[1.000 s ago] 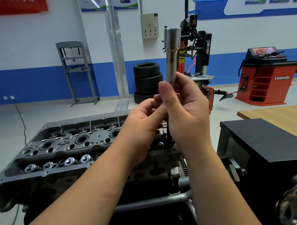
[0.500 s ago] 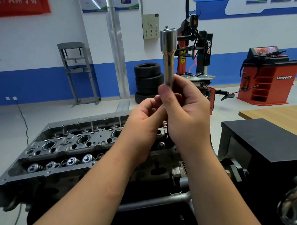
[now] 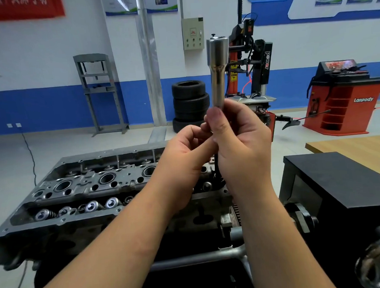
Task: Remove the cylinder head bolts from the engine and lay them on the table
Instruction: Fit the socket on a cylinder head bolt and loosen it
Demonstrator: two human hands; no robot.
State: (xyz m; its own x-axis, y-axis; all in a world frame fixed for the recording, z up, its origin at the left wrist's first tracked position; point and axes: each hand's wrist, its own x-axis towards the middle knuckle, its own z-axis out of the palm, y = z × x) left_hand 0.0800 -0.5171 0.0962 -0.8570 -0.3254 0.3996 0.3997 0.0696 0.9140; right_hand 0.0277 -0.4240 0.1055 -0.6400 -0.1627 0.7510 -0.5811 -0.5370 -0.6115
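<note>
While both hands grip socket [image 3: 218,73], apparently, over engine [image 3: 82,192], tyres [image 3: 190,104], wooden table [image 3: 357,149].

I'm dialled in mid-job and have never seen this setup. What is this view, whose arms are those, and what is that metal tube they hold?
There is one picture, from a camera worn on the person's head, looking forward and down. The two bare arms are that person's own; no robot is involved. The right hand grips a long steel socket, held upright in front of the camera. The left hand closes its fingers at the socket's lower end; what it pinches there is hidden. Below the hands sits the engine's cylinder head, open on top, with valve springs showing. To the right stand a black box and a wooden table. No loose bolt is visible.
</note>
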